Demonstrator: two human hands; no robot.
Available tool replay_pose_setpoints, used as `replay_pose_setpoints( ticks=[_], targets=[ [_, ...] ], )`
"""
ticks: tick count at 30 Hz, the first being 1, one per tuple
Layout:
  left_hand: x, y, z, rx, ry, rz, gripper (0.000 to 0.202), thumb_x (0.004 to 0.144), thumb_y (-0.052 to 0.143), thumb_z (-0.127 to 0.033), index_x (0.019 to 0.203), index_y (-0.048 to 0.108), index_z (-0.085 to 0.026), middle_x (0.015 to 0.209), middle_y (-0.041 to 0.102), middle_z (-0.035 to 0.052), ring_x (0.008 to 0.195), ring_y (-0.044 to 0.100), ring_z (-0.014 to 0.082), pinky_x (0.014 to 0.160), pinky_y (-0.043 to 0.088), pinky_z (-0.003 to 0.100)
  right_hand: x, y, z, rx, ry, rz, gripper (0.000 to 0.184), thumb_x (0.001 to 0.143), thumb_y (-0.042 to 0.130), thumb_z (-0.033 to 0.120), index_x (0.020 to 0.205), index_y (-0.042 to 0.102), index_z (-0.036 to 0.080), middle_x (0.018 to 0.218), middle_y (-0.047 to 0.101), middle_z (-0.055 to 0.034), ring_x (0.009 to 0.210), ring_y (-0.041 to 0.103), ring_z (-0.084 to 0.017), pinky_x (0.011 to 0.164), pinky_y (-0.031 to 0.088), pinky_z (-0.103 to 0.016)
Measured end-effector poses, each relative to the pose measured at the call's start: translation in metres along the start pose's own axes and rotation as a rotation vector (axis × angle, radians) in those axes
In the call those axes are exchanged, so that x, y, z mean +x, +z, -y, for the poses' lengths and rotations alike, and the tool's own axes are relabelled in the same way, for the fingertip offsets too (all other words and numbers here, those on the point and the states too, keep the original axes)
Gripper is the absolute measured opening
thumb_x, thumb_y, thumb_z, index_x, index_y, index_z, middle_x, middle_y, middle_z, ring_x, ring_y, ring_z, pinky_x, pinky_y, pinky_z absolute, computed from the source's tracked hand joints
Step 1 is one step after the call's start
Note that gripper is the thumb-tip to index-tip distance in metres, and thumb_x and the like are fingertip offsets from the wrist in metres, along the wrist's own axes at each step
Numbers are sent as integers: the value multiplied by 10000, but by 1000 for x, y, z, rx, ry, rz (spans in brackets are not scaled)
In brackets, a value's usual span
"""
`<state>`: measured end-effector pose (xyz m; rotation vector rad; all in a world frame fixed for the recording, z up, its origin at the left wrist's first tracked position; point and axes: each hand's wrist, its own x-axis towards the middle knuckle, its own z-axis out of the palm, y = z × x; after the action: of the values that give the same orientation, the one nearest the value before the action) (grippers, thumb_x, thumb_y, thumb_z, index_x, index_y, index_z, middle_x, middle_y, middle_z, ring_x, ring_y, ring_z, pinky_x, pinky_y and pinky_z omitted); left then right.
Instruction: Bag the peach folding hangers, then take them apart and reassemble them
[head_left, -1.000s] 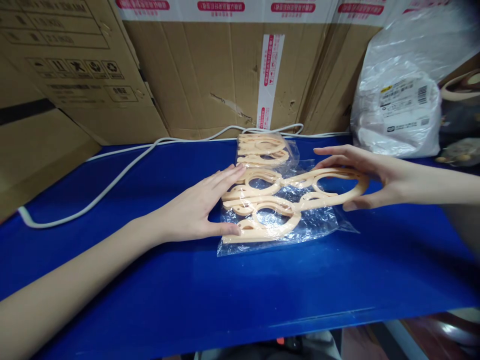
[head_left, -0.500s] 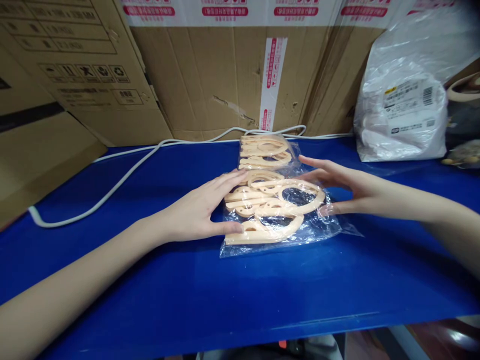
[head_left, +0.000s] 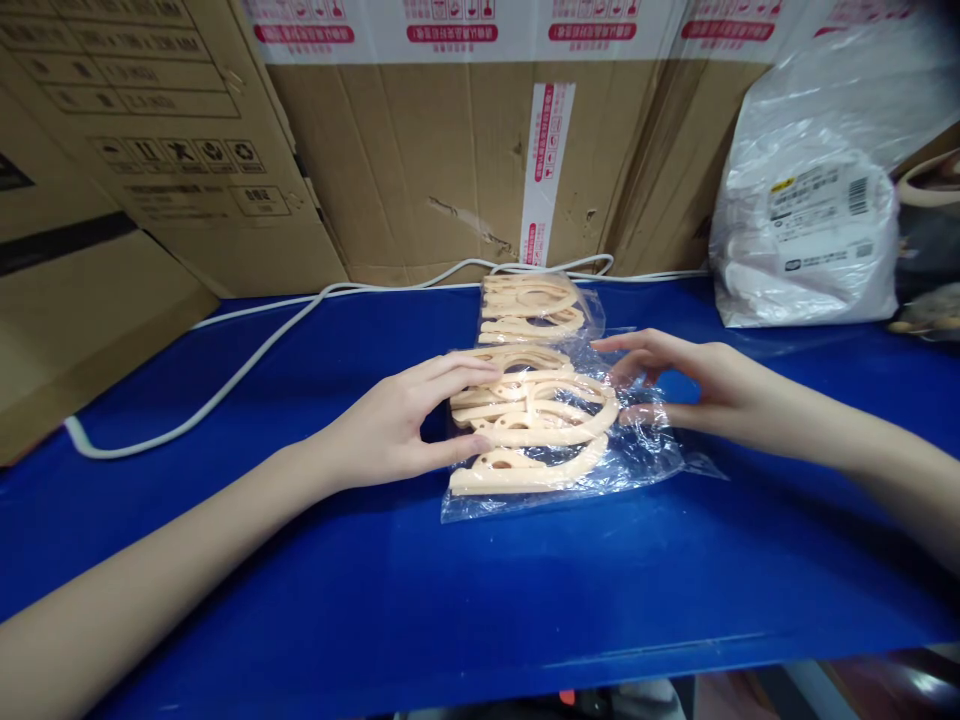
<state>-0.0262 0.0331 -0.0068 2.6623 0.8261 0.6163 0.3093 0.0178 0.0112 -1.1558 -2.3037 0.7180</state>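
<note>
A clear plastic bag [head_left: 645,462] of beige folding hangers [head_left: 555,435] lies flat on the blue table. My left hand [head_left: 409,415] rests on its left side, thumb and fingers apart, the fingertips touching the hangers through the film. On the right side, my right hand [head_left: 690,385] has its thumb and fingers spread around the loose film near the hangers' curved ends, not closed on anything. Just behind lies another clear bag of beige folding hangers [head_left: 532,305], touched by neither hand.
The blue table [head_left: 480,600] has its front edge near me. A white cable [head_left: 247,375] runs along the back and left. Cardboard boxes [head_left: 420,160] stand behind and at the left [head_left: 172,230]. A white plastic parcel [head_left: 810,240] sits at the back right.
The topmost hangers in the near bag have shifted left, toward my left hand. My right hand has moved slightly left with them, and my left fingers have drawn back a little.
</note>
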Motion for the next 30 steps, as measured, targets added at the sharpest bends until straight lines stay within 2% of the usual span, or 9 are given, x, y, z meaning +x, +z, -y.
replay_pose_setpoints(
  ticks=[7, 10, 12, 15, 19, 21, 23, 27, 30],
  targets=[
    [1, 1, 1, 13, 9, 7, 516, 938, 613, -472, 1379, 566, -209, 1457, 561, 92, 1364, 517, 238, 1140, 442, 395, 6, 15, 7, -2, -44, -51, 564, 873, 690, 429, 1383, 526, 251, 1021, 729, -60, 929, 683, -236, 848, 534, -399],
    [3, -2, -5, 72, -4, 73, 571, 951, 575, -509, 1428, 531, -197, 1507, 518, 102, 1399, 480, 265, 1160, 414, 431, 6, 6, 4, -28, -8, -78, 522, 884, 665, 449, 1354, 547, 253, 900, 708, -38, 815, 661, -214, 778, 528, -383],
    [7, -3, -14, 129, -16, 146, 624, 955, 543, -558, 1468, 489, -208, 1547, 475, 101, 1424, 449, 287, 1170, 393, 472, 5, -6, -6, -62, 64, -177, 502, 859, 677, 503, 1277, 596, 239, 863, 670, -40, 738, 621, -204, 710, 512, -375],
    [20, -2, -31, 167, 6, 240, 689, 966, 484, -609, 1521, 416, -206, 1605, 383, 107, 1479, 364, 298, 1196, 338, 508, 5, -19, -30, -128, 200, -346, 591, 790, 716, 571, 1254, 603, 222, 943, 653, -74, 720, 595, -211, 655, 481, -378],
    [44, 8, -47, 116, 96, 252, 615, 953, 534, -588, 1445, 514, -219, 1590, 414, 94, 1482, 355, 285, 1207, 309, 494, 9, -15, -52, 5, 299, -312, 811, 787, 718, 538, 1461, 409, 210, 907, 678, -61, 731, 608, -219, 672, 470, -378],
    [53, 14, -51, 75, 132, 233, 540, 948, 571, -549, 1390, 567, -240, 1551, 470, 80, 1459, 387, 274, 1195, 326, 477, 11, -10, -51, 134, 307, -267, 859, 808, 699, 485, 1515, 307, 195, 769, 659, -12, 678, 580, -194, 636, 453, -349],
    [59, 21, -54, 56, 161, 227, 524, 950, 578, -529, 1391, 570, -245, 1527, 492, 86, 1447, 395, 281, 1189, 326, 485, 12, -10, -42, 249, 318, -258, 823, 812, 680, 429, 1504, 302, 193, 644, 612, 33, 586, 521, -163, 561, 416, -310],
    [64, 33, -61, 102, 239, 202, 590, 942, 576, -544, 1447, 531, -243, 1523, 473, 141, 1430, 393, 342, 1163, 328, 547, 10, -17, -22, 393, 369, -332, 669, 784, 696, 342, 1394, 451, 221, 574, 594, 47, 488, 450, -116, 458, 340, -251],
    [66, 41, -66, 139, 306, 163, 586, 945, 558, -551, 1442, 543, -240, 1498, 482, 178, 1387, 432, 369, 1125, 358, 572, 9, -19, -15, 496, 380, -366, 582, 781, 700, 296, 1334, 525, 242, 584, 615, 41, 487, 493, -109, 463, 375, -237]
  ],
)
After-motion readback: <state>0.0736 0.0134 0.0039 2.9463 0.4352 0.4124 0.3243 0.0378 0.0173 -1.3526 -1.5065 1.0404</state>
